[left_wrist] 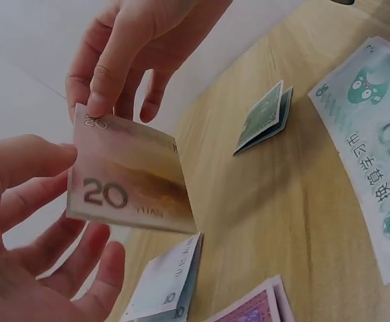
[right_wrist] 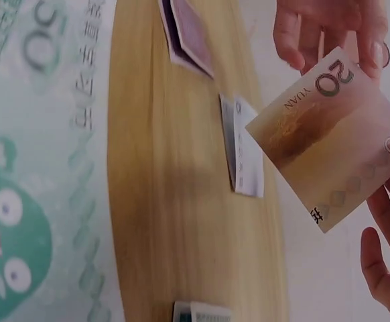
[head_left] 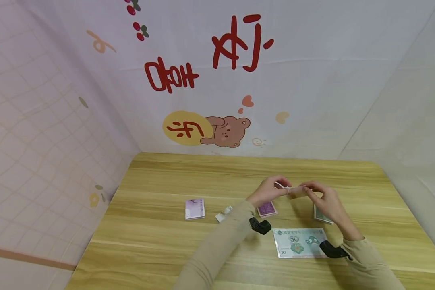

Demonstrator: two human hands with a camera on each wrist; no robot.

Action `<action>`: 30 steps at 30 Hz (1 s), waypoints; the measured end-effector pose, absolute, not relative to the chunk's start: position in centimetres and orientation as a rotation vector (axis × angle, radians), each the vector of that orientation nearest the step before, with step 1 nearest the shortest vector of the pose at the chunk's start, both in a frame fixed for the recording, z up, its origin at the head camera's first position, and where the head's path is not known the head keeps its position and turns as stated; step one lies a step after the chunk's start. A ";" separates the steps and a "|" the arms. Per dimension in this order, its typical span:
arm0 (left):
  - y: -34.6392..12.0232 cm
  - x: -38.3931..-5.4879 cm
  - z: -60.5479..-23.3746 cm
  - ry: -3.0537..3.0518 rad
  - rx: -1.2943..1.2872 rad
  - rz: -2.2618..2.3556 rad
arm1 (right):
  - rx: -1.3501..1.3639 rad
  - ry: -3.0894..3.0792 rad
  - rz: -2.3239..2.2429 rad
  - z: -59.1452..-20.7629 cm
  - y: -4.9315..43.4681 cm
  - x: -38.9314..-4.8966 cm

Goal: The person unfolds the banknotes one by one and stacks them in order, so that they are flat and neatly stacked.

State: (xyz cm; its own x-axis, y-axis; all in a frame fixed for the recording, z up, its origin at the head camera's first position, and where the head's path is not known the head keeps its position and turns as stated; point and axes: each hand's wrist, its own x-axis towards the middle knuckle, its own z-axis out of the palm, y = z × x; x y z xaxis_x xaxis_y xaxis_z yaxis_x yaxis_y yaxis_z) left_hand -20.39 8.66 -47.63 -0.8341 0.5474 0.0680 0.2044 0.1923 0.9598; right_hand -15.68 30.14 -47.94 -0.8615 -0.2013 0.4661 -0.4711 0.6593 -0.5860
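A folded 20 yuan note [left_wrist: 135, 174], brownish pink, is held up over the far right part of the table between both hands. My left hand [head_left: 270, 188] pinches one edge of it, with the other fingers spread below. At the opposite end, the thumb and fingers of my right hand [head_left: 328, 201] pinch a corner marked 20. In the left wrist view, a folded 10 note [left_wrist: 168, 278] stands beneath it and a folded green note [left_wrist: 262, 119] beyond. Nearer the body, a green 50 note [head_left: 301, 243] lies flat, partly covered by the right wrist device.
Beside the left wrist lies a folded purple note [head_left: 266, 208]. Small white folded pieces [head_left: 224, 213] sit left of that forearm, and a folded pale lilac note [head_left: 195, 209] is farther left. A printed cloth wall [head_left: 311, 100] borders the wooden table [head_left: 148, 241] at the back.
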 end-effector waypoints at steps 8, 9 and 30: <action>8.0 -19.9 -47.2 2.128 0.761 1.600 | 0.639 -2.494 1.108 -47.5 28.3 -15.6; 8.0 -19.8 -47.2 2.119 0.737 1.607 | 0.640 -2.496 1.111 -47.6 28.2 -15.6; 7.2 -18.0 -49.4 1.832 0.352 1.906 | 0.397 -2.522 1.086 -48.7 23.5 -13.2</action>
State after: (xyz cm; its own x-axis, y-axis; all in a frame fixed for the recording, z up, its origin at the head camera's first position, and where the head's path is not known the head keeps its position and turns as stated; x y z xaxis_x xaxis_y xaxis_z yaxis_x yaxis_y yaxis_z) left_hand -18.00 7.18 -49.39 -0.8567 0.4976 -0.1358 -0.1554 0.0021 0.9879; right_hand -13.23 23.54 -48.69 -0.8938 -0.1109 0.4345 -0.3918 0.6645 -0.6363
